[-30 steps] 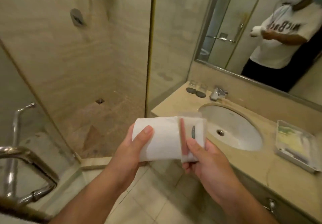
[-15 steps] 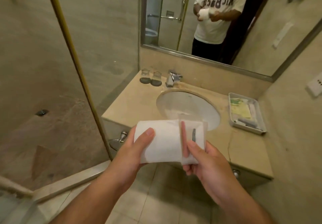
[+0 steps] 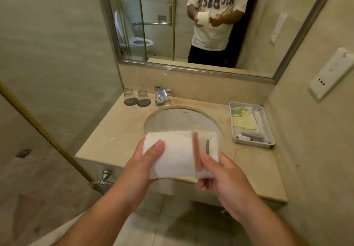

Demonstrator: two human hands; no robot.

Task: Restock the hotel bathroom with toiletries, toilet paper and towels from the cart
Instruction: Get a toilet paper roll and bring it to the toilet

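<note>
Head view, sole camera. The left hand [image 3: 145,161] gripped the toilet paper roll [image 3: 176,154] round its left part, thumb laid over the top face and the other fingers curled beneath. The right hand [image 3: 224,177] pinched the translucent wrapper [image 3: 210,146] at the roll's right end, thumb on top by a pink strip and a small grey mark; the fingers below were only partly visible. The roll was held on its side in the air, in front of the sink [image 3: 178,119] and over the front edge of the counter [image 3: 115,131], touching neither.

On the counter: two glasses [image 3: 136,96] left of the faucet [image 3: 161,94], and a tray [image 3: 252,144] of sachets and tubes at the right. The mirror [image 3: 153,6] reflected a toilet [image 3: 140,42] behind the person; no paper holder could be made out.

Judgement: toilet paper step in hand, the roll partway out of its wrapper. The next move probably calls for the right hand to draw the wrapper off rightward while the left keeps a firm hold, then a turn toward the toilet side.
</note>
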